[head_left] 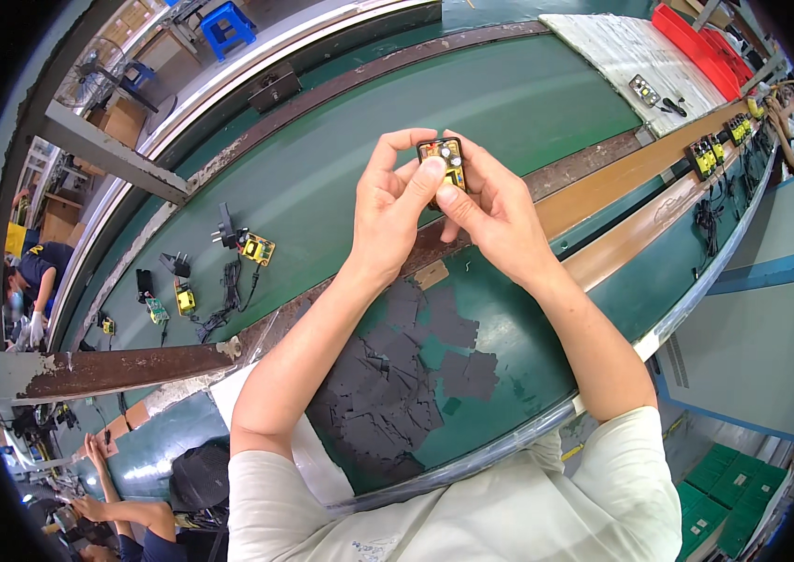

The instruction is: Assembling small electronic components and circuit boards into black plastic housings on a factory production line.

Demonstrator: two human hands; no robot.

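Above the near edge of a green conveyor belt [322, 187], both my hands hold a small circuit board in a black open casing [451, 155]. Yellow parts and round capacitors show on the board. My left hand [387, 211] grips its left side, thumb pressed on the face. From the right, my right hand [504, 220] closes on the lower right side, its thumb near the bottom. The fingers partly hide the casing. Below my wrists, a loose heap of thin black sheets [383, 403] lies on the green worktop [528, 375].
Circuit boards with cords and plugs [257, 248] lie on the belt at left. More boards [704, 157] stand along the wooden ledge at right. A red tray [687, 47] sits beyond a whitish panel [593, 61]. A metal post [116, 155] rises at left. Other people work at left and far right.
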